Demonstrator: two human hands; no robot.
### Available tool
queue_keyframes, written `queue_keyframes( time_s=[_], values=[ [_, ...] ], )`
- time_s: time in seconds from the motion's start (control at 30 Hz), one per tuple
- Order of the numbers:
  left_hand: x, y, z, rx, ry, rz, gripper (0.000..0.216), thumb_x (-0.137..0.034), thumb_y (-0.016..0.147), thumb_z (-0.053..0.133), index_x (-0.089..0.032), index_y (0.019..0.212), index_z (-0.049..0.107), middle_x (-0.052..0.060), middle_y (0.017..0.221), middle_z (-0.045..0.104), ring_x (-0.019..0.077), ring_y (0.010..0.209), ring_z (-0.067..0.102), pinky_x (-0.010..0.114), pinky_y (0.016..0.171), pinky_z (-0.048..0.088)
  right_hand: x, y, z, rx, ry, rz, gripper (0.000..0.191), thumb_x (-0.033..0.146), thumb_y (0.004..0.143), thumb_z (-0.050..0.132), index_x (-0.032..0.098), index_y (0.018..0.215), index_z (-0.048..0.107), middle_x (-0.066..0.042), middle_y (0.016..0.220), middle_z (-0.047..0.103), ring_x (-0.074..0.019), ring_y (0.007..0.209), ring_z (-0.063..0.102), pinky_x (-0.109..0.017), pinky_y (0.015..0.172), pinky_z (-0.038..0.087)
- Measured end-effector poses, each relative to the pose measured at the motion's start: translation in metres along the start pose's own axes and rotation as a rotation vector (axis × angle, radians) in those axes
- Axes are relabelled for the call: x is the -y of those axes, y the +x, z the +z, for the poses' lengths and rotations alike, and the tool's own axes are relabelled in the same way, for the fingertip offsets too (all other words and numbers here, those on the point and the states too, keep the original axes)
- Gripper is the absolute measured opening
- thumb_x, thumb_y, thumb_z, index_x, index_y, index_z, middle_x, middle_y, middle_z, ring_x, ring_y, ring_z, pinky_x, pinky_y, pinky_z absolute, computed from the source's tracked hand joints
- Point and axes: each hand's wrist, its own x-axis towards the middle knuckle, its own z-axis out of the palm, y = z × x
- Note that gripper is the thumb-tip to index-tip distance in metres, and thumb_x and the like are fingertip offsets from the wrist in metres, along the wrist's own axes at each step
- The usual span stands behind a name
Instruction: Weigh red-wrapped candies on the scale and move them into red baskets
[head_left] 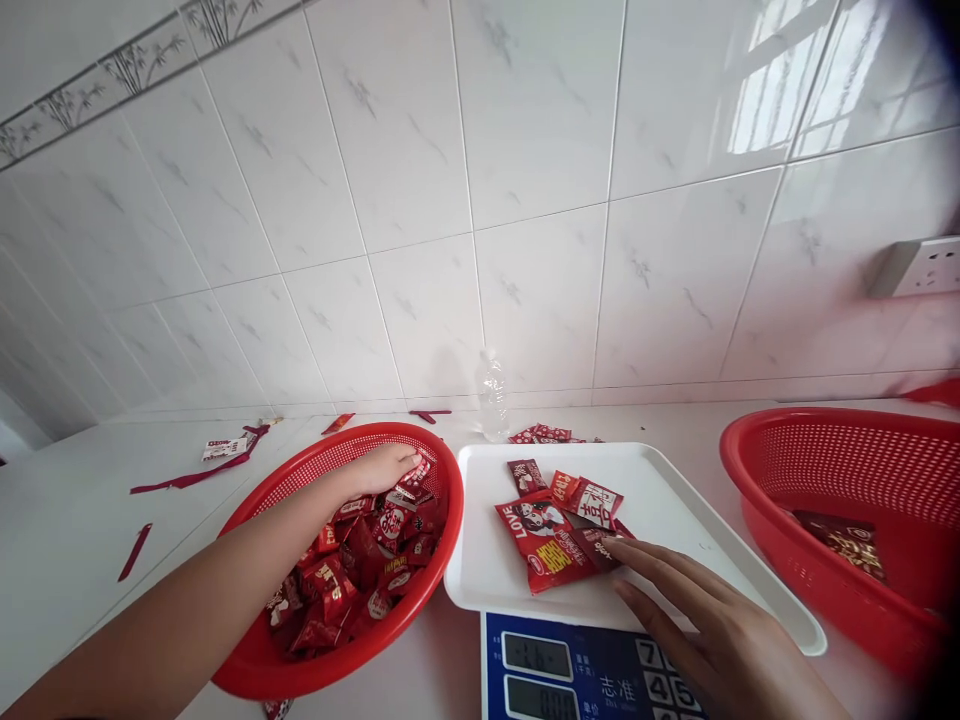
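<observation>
My left hand (380, 470) reaches into a red plastic basket (448, 560) heaped with small red snack packets (360, 550). Its fingers are curled down and partly hidden, with a red-and-white packet (421, 470) at the fingertips. My right hand (697, 610) is over the front of a white tray (675, 500), fingers stretched out and apart. Its fingertips touch a small dark red packet (594, 546). Beside that lie a larger red packet (546, 540) with a cartoon figure, a white-and-red packet (596, 500) and a small dark packet (526, 476).
The tray sits on a blue digital scale (540, 655). A second red basket (780, 530) at right holds a dark packet (844, 540). Behind the tray stand a clear bottle (492, 395) and some red packets (544, 434). Red scraps (135, 552) lie at left.
</observation>
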Motion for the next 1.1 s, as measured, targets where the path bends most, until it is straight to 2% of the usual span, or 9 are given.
queue_keyframes(
  time_s=[0.1,0.17,0.27,0.37,0.47,0.63,0.77,0.87,1.1],
  values=[
    [-0.013,-0.007,-0.011,-0.028,-0.077,0.037,0.038,-0.049,0.089,0.033,-0.021,0.088,0.058,0.003,0.098,0.066,0.0203,0.091,0.059,0.027,0.078,0.044,0.002,0.000,-0.001,-0.013,0.004,-0.007,0.029,0.035,0.091,0.049,0.028,0.116,0.062,-0.002,0.109,0.071,-0.0190,0.094,0.069,-0.028,0.074,0.060],
    [-0.025,-0.010,-0.011,-0.046,-0.138,0.072,0.040,-0.052,0.089,0.033,-0.020,0.081,0.056,0.001,0.087,0.064,0.0191,0.082,0.058,0.027,0.071,0.044,0.006,0.001,-0.002,-0.035,0.010,-0.005,0.029,0.035,0.092,0.047,0.026,0.114,0.064,-0.003,0.106,0.072,-0.0193,0.093,0.069,-0.029,0.073,0.060],
    [-0.049,-0.008,-0.001,-0.112,-0.186,0.122,0.039,-0.053,0.087,0.038,-0.020,0.067,0.046,-0.003,0.065,0.052,0.0152,0.063,0.050,0.025,0.059,0.038,0.012,0.003,-0.002,-0.051,0.030,0.022,0.029,0.035,0.093,0.044,0.024,0.111,0.066,-0.005,0.103,0.072,-0.0195,0.090,0.070,-0.029,0.072,0.060],
    [-0.080,-0.005,0.014,-0.178,-0.097,0.228,0.038,-0.047,0.086,0.042,-0.020,0.059,0.040,-0.003,0.062,0.046,0.0139,0.060,0.046,0.025,0.057,0.036,0.014,0.006,-0.003,-0.061,0.047,0.044,0.029,0.033,0.094,0.043,0.023,0.109,0.066,-0.005,0.102,0.073,-0.0195,0.090,0.070,-0.030,0.072,0.060],
    [-0.111,-0.003,0.028,-0.108,-0.114,0.361,0.035,-0.045,0.088,0.044,-0.020,0.065,0.049,0.000,0.072,0.056,0.0155,0.070,0.053,0.026,0.065,0.041,0.016,0.009,-0.007,-0.038,0.048,0.036,0.029,0.031,0.093,0.044,0.022,0.109,0.066,-0.006,0.102,0.073,-0.0198,0.091,0.069,-0.031,0.073,0.060],
    [-0.138,0.005,0.050,-0.023,-0.154,0.472,0.034,-0.046,0.093,0.038,-0.019,0.098,0.058,0.008,0.105,0.063,0.0202,0.100,0.056,0.033,0.089,0.044,0.017,0.009,-0.010,-0.031,0.042,0.039,0.028,0.028,0.093,0.044,0.021,0.108,0.066,-0.007,0.101,0.073,-0.0202,0.092,0.069,-0.031,0.073,0.060],
    [-0.143,0.012,0.068,0.147,-0.001,0.467,0.060,-0.059,0.090,0.037,-0.021,0.136,0.040,0.013,0.150,0.030,0.0309,0.140,0.019,0.050,0.112,0.019,0.018,0.009,-0.008,-0.030,0.048,0.021,0.027,0.024,0.092,0.044,0.021,0.108,0.065,-0.007,0.101,0.072,-0.0194,0.091,0.069,-0.030,0.073,0.060],
    [-0.148,0.015,0.075,0.223,0.098,0.438,0.067,-0.062,0.090,0.033,-0.022,0.143,0.030,0.012,0.155,0.019,0.0342,0.143,0.005,0.056,0.113,0.009,0.019,0.011,-0.008,-0.020,0.050,0.008,0.026,0.023,0.092,0.044,0.021,0.105,0.066,-0.007,0.103,0.072,-0.0191,0.090,0.069,-0.031,0.073,0.060],
    [-0.147,0.036,0.075,0.022,0.114,0.515,0.039,-0.044,0.095,0.039,-0.021,0.121,0.054,0.009,0.129,0.055,0.0252,0.118,0.051,0.039,0.100,0.041,0.016,0.008,-0.003,0.002,0.018,-0.044,0.026,0.022,0.090,0.047,0.020,0.107,0.066,-0.008,0.104,0.072,-0.0210,0.094,0.068,-0.035,0.076,0.060]
  ],
)
